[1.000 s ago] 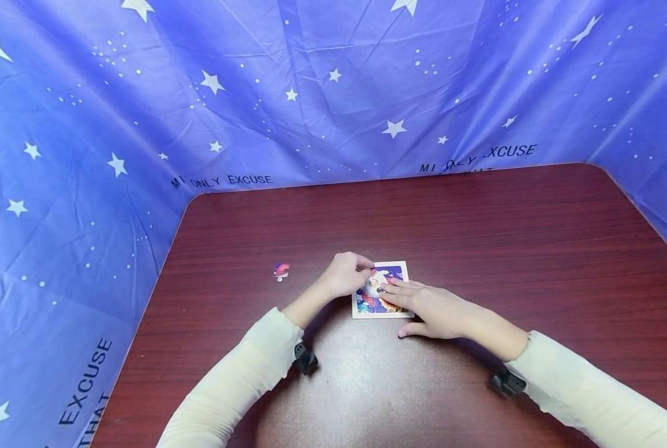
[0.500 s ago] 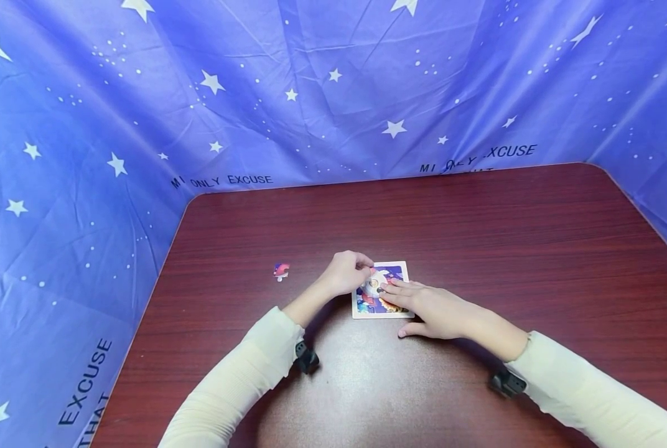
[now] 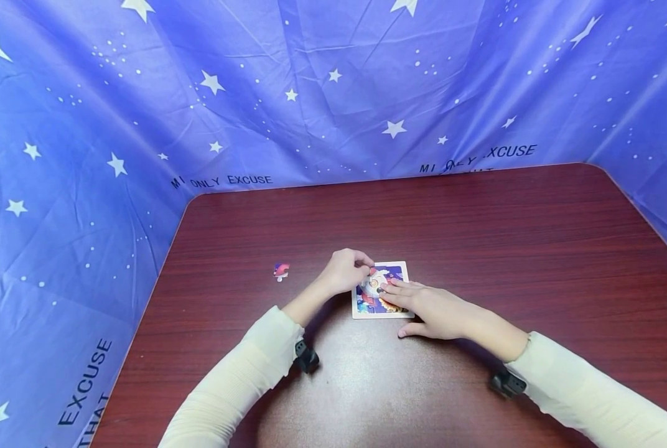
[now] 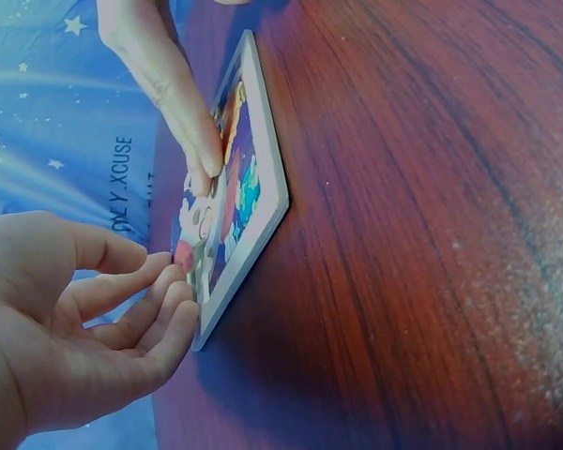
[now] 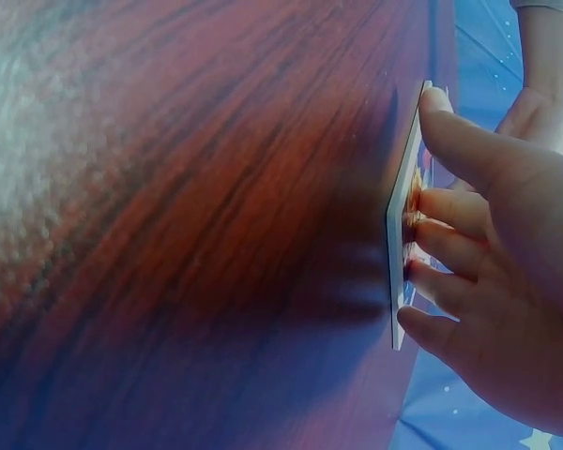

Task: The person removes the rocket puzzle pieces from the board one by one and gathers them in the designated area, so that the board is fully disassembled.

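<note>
A square jigsaw puzzle [image 3: 367,313] with a white frame and a colourful cartoon picture lies flat on the table. At its upper left my left hand [image 3: 345,272] pinches a puzzle piece [image 4: 184,253] with red on it between thumb and fingertips; the piece sits over the picture, partly hidden by the fingers. My right hand [image 3: 437,311] rests on the right side of the puzzle with its fingers extended, their tips touching the picture. In the right wrist view, the right fingers [image 5: 450,246] lie on the puzzle and cover part of it.
A loose puzzle piece [image 3: 280,271], red and purple, lies on the table left of the left hand. The dark red wooden table [image 3: 479,230] has a blue star-printed curtain [image 3: 311,124] behind it. Black wrist cameras hang below both sleeves.
The left hand has shifted very slightly upward at the puzzle's upper left, still pinching the piece. The right hand and the loose piece have stayed in place.
</note>
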The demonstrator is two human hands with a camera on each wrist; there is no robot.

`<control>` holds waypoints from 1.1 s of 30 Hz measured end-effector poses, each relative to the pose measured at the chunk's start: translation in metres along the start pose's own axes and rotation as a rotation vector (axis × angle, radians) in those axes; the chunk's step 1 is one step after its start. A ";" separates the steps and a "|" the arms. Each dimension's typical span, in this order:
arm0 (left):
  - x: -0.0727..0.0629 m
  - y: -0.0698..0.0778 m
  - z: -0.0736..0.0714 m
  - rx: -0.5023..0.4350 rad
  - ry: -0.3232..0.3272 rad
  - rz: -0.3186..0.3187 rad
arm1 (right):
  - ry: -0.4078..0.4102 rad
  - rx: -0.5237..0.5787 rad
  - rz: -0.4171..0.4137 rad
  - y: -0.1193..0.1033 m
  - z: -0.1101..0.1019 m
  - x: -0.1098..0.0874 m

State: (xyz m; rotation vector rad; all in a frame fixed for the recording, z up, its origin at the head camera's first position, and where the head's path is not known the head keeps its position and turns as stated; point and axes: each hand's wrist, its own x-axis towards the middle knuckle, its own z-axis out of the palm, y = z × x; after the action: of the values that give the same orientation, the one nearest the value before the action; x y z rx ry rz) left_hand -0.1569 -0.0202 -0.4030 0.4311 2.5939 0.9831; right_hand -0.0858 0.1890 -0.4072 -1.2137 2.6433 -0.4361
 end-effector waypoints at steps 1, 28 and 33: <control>0.000 0.000 0.000 0.001 0.004 -0.003 | -0.003 0.001 0.001 0.000 0.000 0.000; 0.001 -0.001 0.003 -0.082 0.051 -0.016 | -0.001 0.003 -0.002 -0.001 0.001 0.000; 0.002 -0.002 0.005 -0.092 0.065 -0.011 | 0.004 0.007 0.003 0.000 0.002 -0.001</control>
State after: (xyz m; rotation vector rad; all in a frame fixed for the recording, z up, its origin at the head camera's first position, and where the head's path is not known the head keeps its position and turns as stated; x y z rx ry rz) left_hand -0.1574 -0.0182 -0.4082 0.3662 2.5927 1.1246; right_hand -0.0852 0.1893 -0.4092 -1.2076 2.6444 -0.4472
